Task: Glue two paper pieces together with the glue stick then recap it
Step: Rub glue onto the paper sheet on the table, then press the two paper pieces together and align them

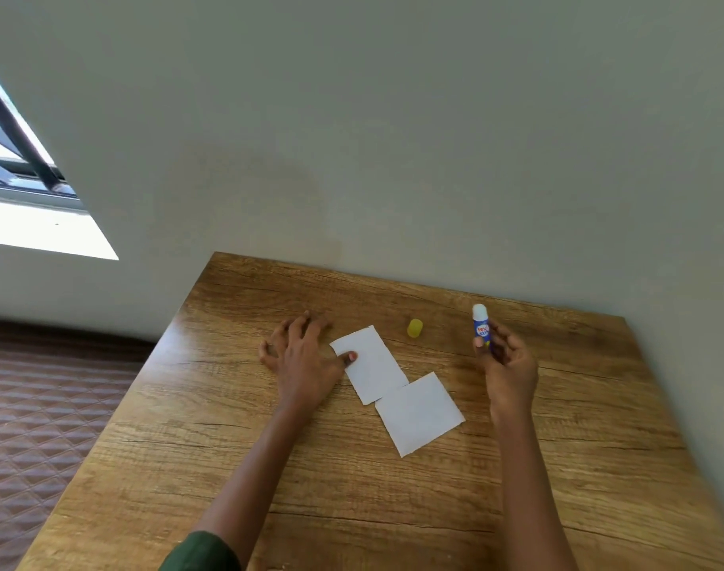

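Two white paper pieces lie on the wooden table (228, 447): the far paper piece (372, 366) and the near paper piece (420, 414), their corners meeting. My left hand (300, 356) lies flat with fingers spread on the table, its thumb pressing the far paper's left edge. My right hand (506, 364) grips the blue glue stick (480, 323) upright above the table, to the right of the papers; its white tip is uncapped. The yellow cap (415, 328) lies on the table between the far paper and the glue stick.
The table's back edge meets a plain grey wall (393, 158). A window (18, 166) is at the upper left. A brown quilted surface (43, 405) lies left of the table.
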The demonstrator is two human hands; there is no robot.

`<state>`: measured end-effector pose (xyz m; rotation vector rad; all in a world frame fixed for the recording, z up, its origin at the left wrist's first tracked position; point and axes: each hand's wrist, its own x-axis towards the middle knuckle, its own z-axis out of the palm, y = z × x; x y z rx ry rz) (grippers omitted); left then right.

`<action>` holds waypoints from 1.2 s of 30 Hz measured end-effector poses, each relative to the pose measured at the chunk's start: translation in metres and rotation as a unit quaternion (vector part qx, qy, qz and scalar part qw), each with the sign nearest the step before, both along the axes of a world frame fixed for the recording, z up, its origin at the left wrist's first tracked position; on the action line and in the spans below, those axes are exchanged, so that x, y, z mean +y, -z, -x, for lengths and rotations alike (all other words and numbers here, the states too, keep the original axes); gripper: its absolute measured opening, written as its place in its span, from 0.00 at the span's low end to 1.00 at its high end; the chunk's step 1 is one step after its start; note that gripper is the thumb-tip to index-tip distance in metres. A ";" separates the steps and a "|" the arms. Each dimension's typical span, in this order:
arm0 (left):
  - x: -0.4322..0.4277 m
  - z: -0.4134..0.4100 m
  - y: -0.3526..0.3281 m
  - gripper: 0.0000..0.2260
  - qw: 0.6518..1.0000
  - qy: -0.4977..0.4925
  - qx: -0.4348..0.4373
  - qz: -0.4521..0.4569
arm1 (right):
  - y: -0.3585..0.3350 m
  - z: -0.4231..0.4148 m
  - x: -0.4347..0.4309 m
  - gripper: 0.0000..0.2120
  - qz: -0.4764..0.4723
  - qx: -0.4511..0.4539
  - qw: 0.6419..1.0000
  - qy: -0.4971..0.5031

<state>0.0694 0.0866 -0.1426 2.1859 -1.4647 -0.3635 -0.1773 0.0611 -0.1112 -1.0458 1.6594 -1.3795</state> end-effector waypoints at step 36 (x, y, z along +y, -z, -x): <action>0.005 -0.005 -0.027 0.16 0.918 -0.017 0.379 0.114 | -0.004 -0.037 0.053 0.25 -0.112 0.465 0.866 -0.145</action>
